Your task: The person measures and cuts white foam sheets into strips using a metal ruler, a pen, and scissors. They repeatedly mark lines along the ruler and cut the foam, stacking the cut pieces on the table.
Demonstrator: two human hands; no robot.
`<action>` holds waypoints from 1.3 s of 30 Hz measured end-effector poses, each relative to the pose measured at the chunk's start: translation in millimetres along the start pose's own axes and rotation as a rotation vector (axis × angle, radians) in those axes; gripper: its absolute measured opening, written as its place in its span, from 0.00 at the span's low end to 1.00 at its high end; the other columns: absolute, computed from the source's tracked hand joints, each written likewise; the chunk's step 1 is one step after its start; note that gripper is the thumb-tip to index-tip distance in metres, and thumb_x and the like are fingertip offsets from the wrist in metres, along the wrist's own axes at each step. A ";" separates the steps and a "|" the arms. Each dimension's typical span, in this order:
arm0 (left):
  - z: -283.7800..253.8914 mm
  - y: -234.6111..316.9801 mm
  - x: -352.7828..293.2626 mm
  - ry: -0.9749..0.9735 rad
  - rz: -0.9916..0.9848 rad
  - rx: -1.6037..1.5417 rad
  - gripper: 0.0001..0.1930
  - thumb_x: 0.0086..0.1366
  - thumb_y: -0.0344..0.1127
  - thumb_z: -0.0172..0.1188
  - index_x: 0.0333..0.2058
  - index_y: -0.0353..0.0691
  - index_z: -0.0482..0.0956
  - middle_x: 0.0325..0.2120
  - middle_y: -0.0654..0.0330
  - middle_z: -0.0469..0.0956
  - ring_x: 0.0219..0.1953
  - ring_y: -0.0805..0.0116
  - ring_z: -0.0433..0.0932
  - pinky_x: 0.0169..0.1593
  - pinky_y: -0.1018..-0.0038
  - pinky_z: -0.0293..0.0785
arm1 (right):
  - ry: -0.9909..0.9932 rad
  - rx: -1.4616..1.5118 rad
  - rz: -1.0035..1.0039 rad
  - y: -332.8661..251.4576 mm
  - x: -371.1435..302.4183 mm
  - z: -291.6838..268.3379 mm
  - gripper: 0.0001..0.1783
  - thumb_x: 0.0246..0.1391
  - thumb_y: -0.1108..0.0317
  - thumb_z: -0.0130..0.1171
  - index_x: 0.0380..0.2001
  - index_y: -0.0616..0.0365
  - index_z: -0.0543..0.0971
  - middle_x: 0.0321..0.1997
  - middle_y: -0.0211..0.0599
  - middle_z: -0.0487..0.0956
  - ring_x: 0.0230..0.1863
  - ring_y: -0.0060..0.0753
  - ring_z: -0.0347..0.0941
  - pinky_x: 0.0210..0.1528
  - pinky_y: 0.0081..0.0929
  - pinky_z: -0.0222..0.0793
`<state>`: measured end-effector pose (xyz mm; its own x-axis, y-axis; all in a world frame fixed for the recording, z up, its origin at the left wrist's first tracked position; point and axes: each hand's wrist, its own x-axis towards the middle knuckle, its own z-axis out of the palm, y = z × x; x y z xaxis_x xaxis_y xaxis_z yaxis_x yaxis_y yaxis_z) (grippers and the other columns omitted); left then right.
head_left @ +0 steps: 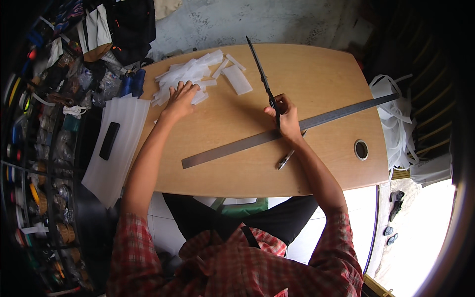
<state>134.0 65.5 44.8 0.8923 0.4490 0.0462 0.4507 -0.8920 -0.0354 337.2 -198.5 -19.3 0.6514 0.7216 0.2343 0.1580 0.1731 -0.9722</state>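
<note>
My right hand [289, 116] is closed round the handles of large black scissors [257, 62], whose blades point away from me, above the table. A long steel ruler [227, 151] lies slantwise on the tabletop beneath that hand. Beside my right wrist lies a slim silver tool [285, 159], partly covered by the forearm, its kind unclear. My left hand [182, 100] rests with fingers spread at the near side of a loose pile of white translucent strips [190, 70]. Just right of the pile are a wider white rectangular piece [237, 80] and a few narrow strips.
The wooden table [326, 64] has a round metal-rimmed hole [361, 149] at right. Long white sheets [111, 168] with a black phone [109, 141] on top lie off its left edge. A crowded shelf [59, 148] stands left; white strips [396, 123] hang at right.
</note>
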 end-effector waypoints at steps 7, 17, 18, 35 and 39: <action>31.0 74.2 72.8 0.122 -0.365 -0.524 0.25 0.59 0.55 0.66 0.40 0.35 0.80 0.37 0.45 0.82 0.44 0.43 0.81 0.47 0.53 0.76 | -0.016 0.012 0.041 -0.8 3.5 -6.3 0.32 0.43 0.48 0.77 0.35 0.61 0.71 0.21 0.23 0.69 0.22 0.15 0.61 0.23 0.20 0.55; 79.4 88.5 86.8 0.175 -0.485 -0.618 0.26 0.52 0.48 0.73 0.41 0.35 0.76 0.36 0.47 0.82 0.42 0.49 0.81 0.43 0.58 0.78 | -0.093 0.067 0.089 -9.1 2.2 -3.5 0.33 0.39 0.49 0.80 0.35 0.61 0.71 0.23 0.26 0.70 0.26 0.20 0.61 0.28 0.24 0.58; 82.8 80.8 80.8 0.185 -0.461 -0.652 0.24 0.53 0.46 0.73 0.40 0.35 0.75 0.35 0.48 0.82 0.40 0.51 0.82 0.41 0.59 0.79 | -0.108 0.057 0.075 -9.5 1.8 0.3 0.34 0.39 0.48 0.80 0.35 0.61 0.71 0.23 0.26 0.70 0.26 0.20 0.61 0.28 0.24 0.58; 2.7 123.9 -177.6 0.195 -0.549 -1.698 0.10 0.70 0.35 0.59 0.42 0.37 0.69 0.30 0.65 0.79 0.24 0.84 0.68 0.24 0.83 0.63 | -0.195 0.147 0.491 -96.4 -214.5 43.7 0.56 0.34 0.14 0.55 0.42 0.61 0.65 0.23 0.31 0.68 0.21 0.22 0.66 0.23 0.20 0.62; 4.4 139.5 -191.8 0.173 -0.562 -1.819 0.11 0.71 0.35 0.58 0.44 0.37 0.68 0.33 0.61 0.79 0.18 0.81 0.68 0.18 0.83 0.61 | -0.257 -0.014 0.533 -96.6 -276.8 46.5 0.57 0.36 0.14 0.52 0.43 0.64 0.65 0.23 0.31 0.70 0.23 0.21 0.67 0.26 0.23 0.63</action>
<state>25.9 -144.7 26.6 0.6106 0.7568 -0.2333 -0.0242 0.3122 0.9497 107.2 -383.8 9.6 0.4432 0.8462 -0.2959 -0.1304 -0.2657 -0.9552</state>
